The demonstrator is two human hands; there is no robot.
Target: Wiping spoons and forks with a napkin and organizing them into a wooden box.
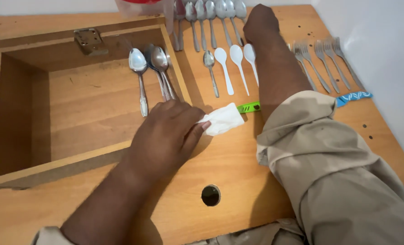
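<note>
**Hands at work among laid-out cutlery on a wooden table**

Left hand (pixel 168 134), at centre of the head view, rests palm down with its fingers closed on a folded white cloth (pixel 222 120), pinching its near edge against the table (pixel 238 168). The cloth lies just at 3 o'clock of that hand, and its far end covers part of a green-handled utensil (pixel 251 107). Right hand (pixel 260 22), at 12 o'clock, reaches to the far edge and lies over the handles of a row of steel spoons (pixel 211 11); whether it grips one cannot be told. Just at 6 o'clock of that row lie one small steel spoon (pixel 209 68) and three white plastic spoons (pixel 236 61). Four steel forks (pixel 322 61) sit at 2 o'clock, with a blue-patterned handle (pixel 354 97) near them. An open wooden box (pixel 81 113) fills the 9 o'clock side and holds three steel spoons (pixel 152 75) against its right wall. A round hole (pixel 210 195) pierces the table at 6 o'clock.
</note>
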